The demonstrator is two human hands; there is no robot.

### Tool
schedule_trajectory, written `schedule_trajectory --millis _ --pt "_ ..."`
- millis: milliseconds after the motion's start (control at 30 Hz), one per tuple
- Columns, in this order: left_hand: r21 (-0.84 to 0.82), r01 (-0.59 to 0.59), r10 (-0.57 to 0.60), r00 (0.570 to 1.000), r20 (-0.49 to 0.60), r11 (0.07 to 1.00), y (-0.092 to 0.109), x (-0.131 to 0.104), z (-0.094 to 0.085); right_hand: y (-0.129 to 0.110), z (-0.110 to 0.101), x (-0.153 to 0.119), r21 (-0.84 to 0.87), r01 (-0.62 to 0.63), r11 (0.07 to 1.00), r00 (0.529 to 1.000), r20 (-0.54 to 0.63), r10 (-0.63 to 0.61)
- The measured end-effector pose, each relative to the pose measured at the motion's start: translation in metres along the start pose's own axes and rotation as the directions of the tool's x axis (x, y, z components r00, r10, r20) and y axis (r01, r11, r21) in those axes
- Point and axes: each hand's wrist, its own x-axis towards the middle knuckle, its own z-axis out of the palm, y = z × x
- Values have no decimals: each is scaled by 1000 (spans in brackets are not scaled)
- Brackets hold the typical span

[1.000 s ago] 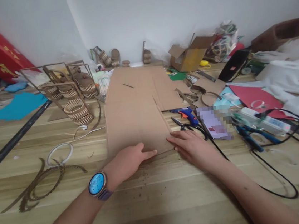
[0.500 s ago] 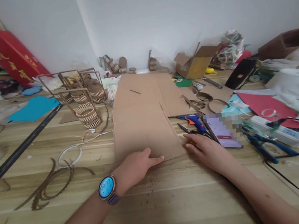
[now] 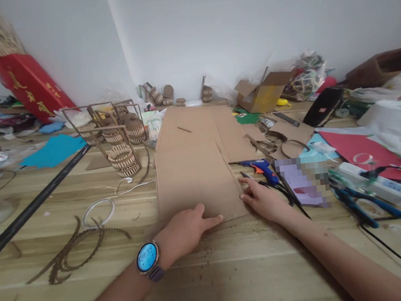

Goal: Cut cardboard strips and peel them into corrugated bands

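Note:
A long brown cardboard sheet (image 3: 195, 170) lies flat in front of me, with a thin dark strip (image 3: 184, 129) on its far half. My left hand (image 3: 183, 227), a watch (image 3: 148, 257) on its wrist, rests over the near edge of the cardboard, index finger stretched out; its lower fingers are hidden. By the right edge of the sheet is my right hand (image 3: 262, 200), its fingers apart and the fingertips at or just beside the edge. Dark scissors (image 3: 250, 177) lie partly behind that hand, next to a blue glue gun (image 3: 266, 169).
Small woven baskets (image 3: 124, 161) with tall handles stand at the left. Nearer me are curled brown strips (image 3: 78, 254) and a white ring (image 3: 98, 214). On the right are a phone (image 3: 300, 182), blue-handled pliers (image 3: 359, 205), a power strip (image 3: 378, 183) and an opened carton (image 3: 264, 90).
My right hand has moved left to the edge of the cardboard. The left hand stays on the near edge. The whole view has tilted up slightly.

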Motion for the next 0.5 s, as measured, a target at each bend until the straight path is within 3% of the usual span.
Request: schedule_trajectory --millis 267,500 --pt "-47 29 -32 997 -71 998 4 -4 0 1 -19 11 221 -7 975 995 101 -16" --pt "245 0 20 997 -78 970 17 -9 -9 -18 -57 8 501 -22 865 959 257 -124"
